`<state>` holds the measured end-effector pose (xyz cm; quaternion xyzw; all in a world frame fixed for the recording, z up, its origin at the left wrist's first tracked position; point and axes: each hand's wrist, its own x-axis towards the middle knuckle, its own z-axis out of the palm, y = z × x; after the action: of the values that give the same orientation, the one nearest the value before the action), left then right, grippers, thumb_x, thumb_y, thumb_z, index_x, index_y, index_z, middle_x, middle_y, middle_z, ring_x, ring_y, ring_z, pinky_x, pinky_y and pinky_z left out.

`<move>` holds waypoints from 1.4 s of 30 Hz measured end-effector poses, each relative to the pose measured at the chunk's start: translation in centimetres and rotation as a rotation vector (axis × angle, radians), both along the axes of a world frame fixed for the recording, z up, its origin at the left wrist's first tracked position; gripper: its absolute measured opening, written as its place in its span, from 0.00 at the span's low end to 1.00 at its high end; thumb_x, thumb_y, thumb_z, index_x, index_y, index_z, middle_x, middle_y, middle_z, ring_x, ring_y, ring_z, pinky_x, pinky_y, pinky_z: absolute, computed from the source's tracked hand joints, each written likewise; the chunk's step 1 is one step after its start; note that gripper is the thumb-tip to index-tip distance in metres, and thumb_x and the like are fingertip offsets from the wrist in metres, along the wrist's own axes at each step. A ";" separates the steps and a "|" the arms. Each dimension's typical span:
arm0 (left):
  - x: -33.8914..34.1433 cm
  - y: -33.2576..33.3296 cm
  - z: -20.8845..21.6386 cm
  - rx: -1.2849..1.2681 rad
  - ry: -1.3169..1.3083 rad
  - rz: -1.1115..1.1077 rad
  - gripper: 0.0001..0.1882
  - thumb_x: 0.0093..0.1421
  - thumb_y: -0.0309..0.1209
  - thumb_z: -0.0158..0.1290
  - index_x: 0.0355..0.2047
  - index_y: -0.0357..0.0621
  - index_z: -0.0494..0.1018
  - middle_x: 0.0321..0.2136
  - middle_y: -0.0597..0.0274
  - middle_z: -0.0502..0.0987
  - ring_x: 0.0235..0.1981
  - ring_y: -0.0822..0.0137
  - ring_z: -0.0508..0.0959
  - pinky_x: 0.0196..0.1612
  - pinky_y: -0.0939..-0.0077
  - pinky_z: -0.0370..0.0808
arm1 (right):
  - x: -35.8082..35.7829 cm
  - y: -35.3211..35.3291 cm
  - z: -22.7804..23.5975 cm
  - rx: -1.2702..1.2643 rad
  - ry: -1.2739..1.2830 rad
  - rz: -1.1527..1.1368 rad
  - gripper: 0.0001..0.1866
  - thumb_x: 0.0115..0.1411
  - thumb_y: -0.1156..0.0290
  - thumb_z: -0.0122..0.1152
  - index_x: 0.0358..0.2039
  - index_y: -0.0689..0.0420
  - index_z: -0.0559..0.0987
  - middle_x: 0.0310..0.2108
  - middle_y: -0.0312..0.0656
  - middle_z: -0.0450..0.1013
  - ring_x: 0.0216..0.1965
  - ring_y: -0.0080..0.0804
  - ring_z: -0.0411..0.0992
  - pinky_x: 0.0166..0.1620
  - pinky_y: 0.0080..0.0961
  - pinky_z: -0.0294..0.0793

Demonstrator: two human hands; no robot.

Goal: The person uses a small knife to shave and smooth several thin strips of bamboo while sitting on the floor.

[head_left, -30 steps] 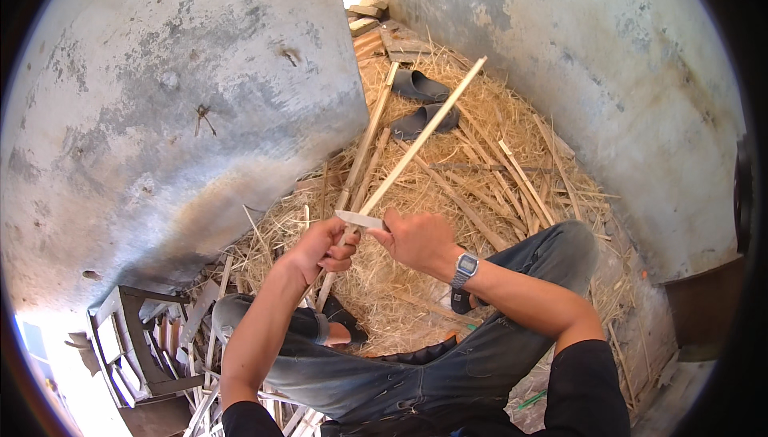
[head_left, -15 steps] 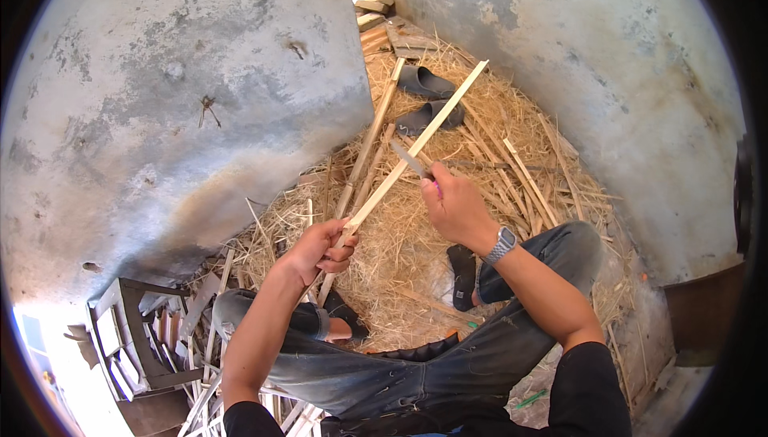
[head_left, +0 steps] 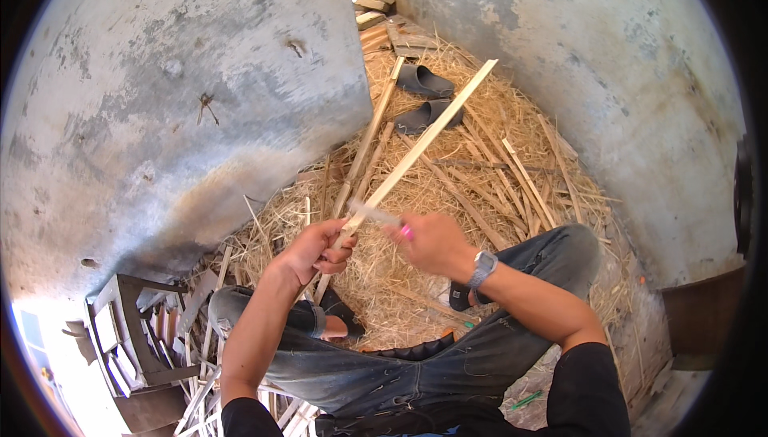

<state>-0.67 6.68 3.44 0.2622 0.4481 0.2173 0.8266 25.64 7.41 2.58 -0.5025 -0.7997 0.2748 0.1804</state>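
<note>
My left hand (head_left: 322,250) is closed round the near end of a long pale wooden strip (head_left: 428,135), which slants up to the far right. My right hand (head_left: 432,243) grips a knife (head_left: 376,213) by a handle with a pink part showing. The blade, smeared by motion, lies across the strip just beyond my left fingers. Whether its edge bites into the wood I cannot tell.
Straw-like shavings (head_left: 384,277) cover the floor between my legs. Dark slippers (head_left: 424,81) and loose wooden strips (head_left: 528,181) lie farther off. Weathered walls (head_left: 240,61) stand on both sides. Lower left, a dark wooden frame (head_left: 152,333) rests beside scrap sticks.
My right hand and the knife have moved down along the strip toward my left hand. The strip's far end has shifted slightly right. My left hand keeps its hold.
</note>
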 end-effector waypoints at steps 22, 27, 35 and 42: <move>-1.8 -3.1 -2.0 -0.117 0.009 -0.079 0.24 0.78 0.49 0.35 0.27 0.50 0.64 0.12 0.78 0.55 0.11 0.81 0.49 0.13 0.82 0.46 | 10.5 11.2 -1.3 0.105 0.203 -0.461 0.45 0.76 0.35 0.35 0.11 0.57 0.65 0.09 0.39 0.55 0.11 0.30 0.54 0.18 0.35 0.56; -3.3 -4.8 -0.9 -0.014 -0.001 0.023 0.24 0.78 0.48 0.39 0.30 0.44 0.68 0.13 0.76 0.58 0.11 0.80 0.51 0.14 0.81 0.47 | 12.9 12.0 -2.2 0.028 0.204 -0.495 0.42 0.76 0.36 0.36 0.11 0.54 0.66 0.08 0.35 0.58 0.10 0.29 0.53 0.17 0.32 0.52; -2.7 -4.4 -1.1 0.254 0.218 0.148 0.23 0.77 0.47 0.44 0.36 0.38 0.74 0.15 0.73 0.61 0.15 0.77 0.57 0.19 0.79 0.52 | -0.8 2.5 -2.7 -0.057 0.028 -0.088 0.36 0.76 0.44 0.43 0.22 0.62 0.77 0.17 0.56 0.71 0.19 0.54 0.70 0.28 0.50 0.68; -3.7 -4.4 -0.9 0.294 0.290 0.236 0.24 0.77 0.47 0.42 0.37 0.38 0.74 0.17 0.73 0.61 0.18 0.78 0.57 0.21 0.79 0.54 | 0.6 2.9 -4.0 -0.116 0.201 -0.150 0.37 0.76 0.42 0.42 0.20 0.61 0.74 0.15 0.52 0.69 0.17 0.52 0.68 0.26 0.47 0.66</move>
<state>-4.40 2.28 2.58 0.3538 0.5533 0.3354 0.6754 26.24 10.35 -1.40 -0.5404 -0.7204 0.3552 0.2506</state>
